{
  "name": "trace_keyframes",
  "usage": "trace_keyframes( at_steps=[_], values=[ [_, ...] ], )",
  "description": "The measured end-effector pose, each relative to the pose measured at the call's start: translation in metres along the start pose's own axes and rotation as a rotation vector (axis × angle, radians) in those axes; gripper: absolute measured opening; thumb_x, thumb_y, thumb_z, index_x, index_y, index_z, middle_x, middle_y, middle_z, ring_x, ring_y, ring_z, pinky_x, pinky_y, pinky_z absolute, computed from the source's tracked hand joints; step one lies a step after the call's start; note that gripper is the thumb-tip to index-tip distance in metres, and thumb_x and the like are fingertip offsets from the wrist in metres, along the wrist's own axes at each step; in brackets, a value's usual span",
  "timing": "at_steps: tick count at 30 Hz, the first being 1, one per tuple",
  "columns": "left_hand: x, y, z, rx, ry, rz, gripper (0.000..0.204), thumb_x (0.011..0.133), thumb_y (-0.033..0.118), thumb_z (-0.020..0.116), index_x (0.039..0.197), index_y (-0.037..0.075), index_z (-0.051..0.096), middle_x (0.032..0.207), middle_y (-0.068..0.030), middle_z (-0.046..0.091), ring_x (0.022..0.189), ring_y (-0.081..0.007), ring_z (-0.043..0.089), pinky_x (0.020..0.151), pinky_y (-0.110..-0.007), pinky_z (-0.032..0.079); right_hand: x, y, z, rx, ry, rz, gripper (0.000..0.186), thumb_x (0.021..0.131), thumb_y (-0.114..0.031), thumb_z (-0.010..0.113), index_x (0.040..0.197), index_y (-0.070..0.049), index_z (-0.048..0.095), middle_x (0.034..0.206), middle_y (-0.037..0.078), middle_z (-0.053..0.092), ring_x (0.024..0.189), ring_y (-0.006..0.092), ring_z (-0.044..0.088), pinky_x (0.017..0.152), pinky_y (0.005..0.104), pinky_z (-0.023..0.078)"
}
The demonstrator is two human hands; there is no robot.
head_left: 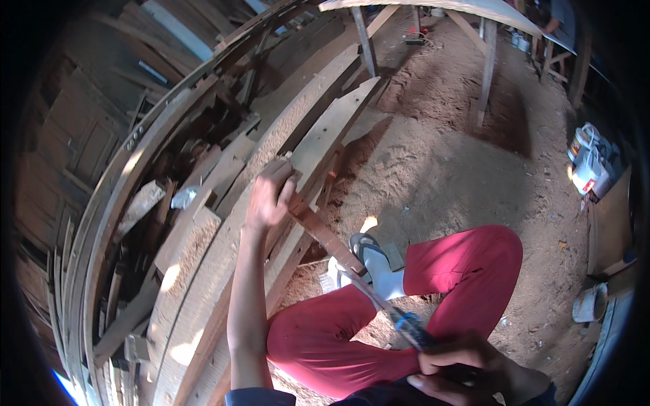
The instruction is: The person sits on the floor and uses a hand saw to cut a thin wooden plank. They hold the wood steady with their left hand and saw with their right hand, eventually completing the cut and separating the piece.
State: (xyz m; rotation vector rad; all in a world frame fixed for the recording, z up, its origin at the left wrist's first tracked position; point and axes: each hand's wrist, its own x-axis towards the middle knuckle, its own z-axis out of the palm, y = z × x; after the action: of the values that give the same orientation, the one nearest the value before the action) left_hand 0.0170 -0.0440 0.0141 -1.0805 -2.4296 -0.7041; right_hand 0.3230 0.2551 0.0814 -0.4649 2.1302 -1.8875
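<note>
Apparently work is midway: I see the pale plank (333, 133) unparted, lying by the far end of a saw-like tool (328, 237); any remaining cut is hidden from me. The left hand (272, 191) curls over the timber, the right (460, 369) grips the tool's handle. Sawdust (279, 135) coats neighbouring boards (223, 233) above a dirt floor (467, 196).

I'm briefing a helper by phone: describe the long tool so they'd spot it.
Find the red trousers. From the right hand, held near them, a long tool slants up and left towards the planks by the left hand. Its dark handle with a bright blue band sets it apart from those planks.
</note>
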Motion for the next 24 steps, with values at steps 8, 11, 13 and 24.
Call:
trace_keyframes(
  at_steps=[8,11,13,24],
  values=[
    [-0.005,-0.004,-0.006,-0.001,-0.009,-0.054,0.016,0.088,0.01,0.053,0.086,-0.006,0.052,0.082,-0.0272,0.052,0.082,-0.0487,0.054,0.072,-0.05,0.044,-0.013,-0.007,-0.012,0.061,-0.112,0.027,0.015,0.082,0.006,0.068,0.077,-0.005,0.058,0.058,0.001,0.05,0.05,0.0136,0.048,0.053,0.0312,0.041],
    [-0.014,0.002,-0.005,0.032,-0.015,-0.094,0.017,0.088,0.011,0.052,0.084,-0.005,0.052,0.081,-0.0264,0.051,0.079,-0.0478,0.052,0.072,-0.049,0.044,0.008,0.001,-0.01,0.121,-0.191,0.041,0.035,0.097,-0.011,0.064,0.069,-0.002,0.046,0.057,0.003,0.041,0.056,0.0077,0.04,0.053,0.0329,0.032],
    [-0.008,0.012,0.001,0.026,-0.019,-0.022,0.016,0.088,0.011,0.053,0.084,-0.005,0.051,0.081,-0.0251,0.05,0.078,-0.0464,0.051,0.072,-0.049,0.044,0.024,0.002,-0.005,0.074,-0.14,0.098,0.037,0.098,-0.011,0.064,0.067,-0.003,0.044,0.057,0.003,0.039,0.054,0.0076,0.038,0.052,0.0329,0.031],
    [-0.005,0.007,0.001,0.035,-0.013,0.001,0.019,0.087,0.013,0.052,0.082,-0.005,0.049,0.08,-0.024,0.05,0.077,-0.0441,0.052,0.071,-0.048,0.043,0.019,0.032,0.007,0.101,-0.161,0.035,0.035,0.097,-0.01,0.065,0.067,-0.004,0.047,0.055,0.001,0.039,0.052,0.0064,0.041,0.051,0.0295,0.031]
  ],
)
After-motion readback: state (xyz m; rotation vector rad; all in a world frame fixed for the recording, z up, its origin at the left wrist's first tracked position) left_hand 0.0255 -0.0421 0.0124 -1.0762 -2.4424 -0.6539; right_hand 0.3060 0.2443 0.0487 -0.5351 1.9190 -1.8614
